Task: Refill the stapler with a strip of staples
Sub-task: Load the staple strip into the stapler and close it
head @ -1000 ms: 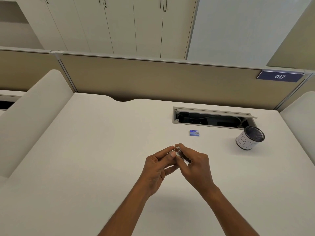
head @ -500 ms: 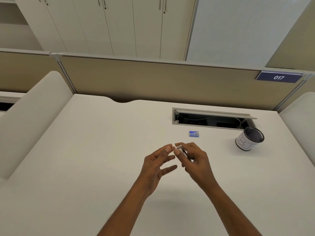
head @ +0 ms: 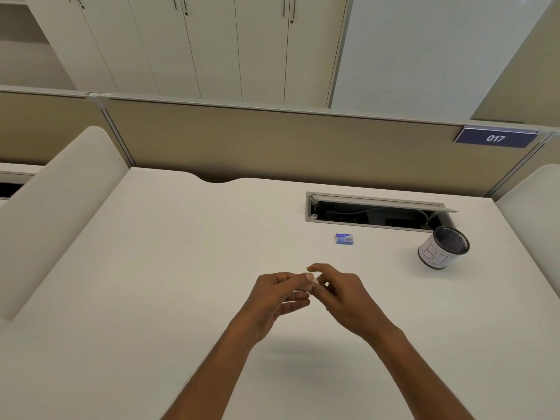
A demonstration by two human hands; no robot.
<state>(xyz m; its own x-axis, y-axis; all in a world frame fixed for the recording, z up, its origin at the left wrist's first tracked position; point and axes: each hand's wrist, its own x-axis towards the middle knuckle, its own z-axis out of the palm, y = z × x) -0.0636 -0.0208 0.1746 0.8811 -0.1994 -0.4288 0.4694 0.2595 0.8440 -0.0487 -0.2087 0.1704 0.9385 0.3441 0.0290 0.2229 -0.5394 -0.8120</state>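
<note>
My two hands meet just above the middle of the white desk (head: 151, 283). My right hand (head: 344, 297) curls its fingers round a small stapler (head: 315, 280), of which only a pale tip shows between the fingers. My left hand (head: 280, 295) pinches that tip with thumb and forefinger, its other fingers loosely bent below. Whether a strip of staples is in either hand cannot be made out. A small blue staple box (head: 344, 238) lies flat on the desk beyond my hands, apart from them.
A mesh pen cup (head: 444, 251) wrapped in white paper stands at the right. Behind the staple box an open cable tray (head: 375, 214) is sunk into the desk. Beige partitions close off the back, and padded dividers flank both sides.
Half a second ago my left hand was open with its fingers spread off the stapler; now its thumb and forefinger are back on the tip. Both hands sit slightly lower in view.
</note>
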